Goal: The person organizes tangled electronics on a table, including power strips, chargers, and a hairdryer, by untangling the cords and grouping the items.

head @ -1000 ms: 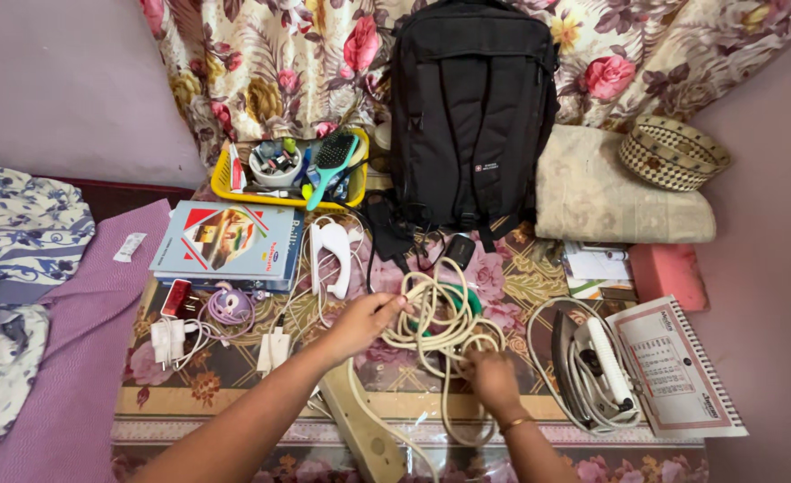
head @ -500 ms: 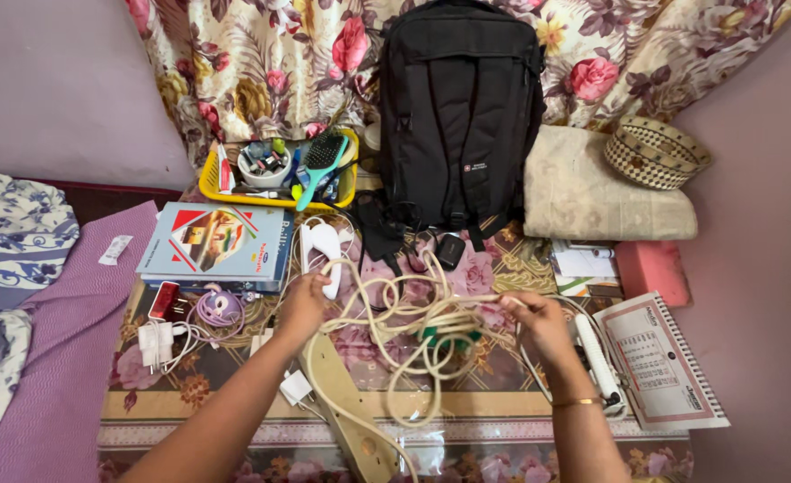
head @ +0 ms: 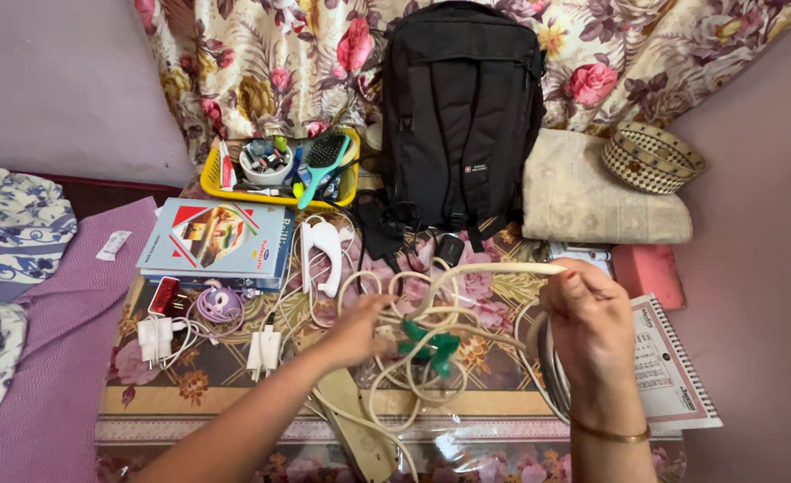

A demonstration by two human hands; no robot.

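My left hand (head: 357, 327) grips a tangle of cream-coloured cable (head: 431, 313) over the middle of the table. My right hand (head: 590, 320) is raised at the right and holds a stretch of the same cable pulled taut toward the left. A green tie (head: 431, 344) hangs in the loops between my hands. The cable runs down to a beige power strip (head: 357, 429) near the table's front edge.
A black backpack (head: 463, 116) stands at the back, next to a yellow tray (head: 216, 183) with a brush and small items. Books (head: 221, 241), white chargers (head: 261, 349), a purple cable (head: 218, 304), a calendar (head: 673, 367), a folded cloth (head: 592, 192) and a woven basket (head: 650, 156) surround the cable.
My right hand has lifted and moved right, pulling a length of cable taut. My left hand shifted right into the middle of the tangle.
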